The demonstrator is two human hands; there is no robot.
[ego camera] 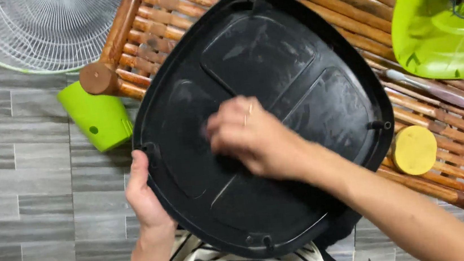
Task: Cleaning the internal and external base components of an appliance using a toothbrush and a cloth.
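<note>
A large black plastic plate [301, 84] with rounded corners and raised panels lies tilted over a bamboo table, its near edge by my lap. My left hand [143, 193] grips its left rim, thumb over the edge. My right hand [247, 137] rests on the middle of the plate with fingers curled down and blurred; whether it holds anything under them is hidden. Pale dusty smears show on the upper panels.
A slatted bamboo table [142, 25] stands under the plate. On it are a yellow round sponge [413, 150], a screwdriver [438, 91] and a lime green fan housing [432, 26]. A green cylinder part [97, 118] and a white wire fan grille [35, 30] lie on the grey plank floor.
</note>
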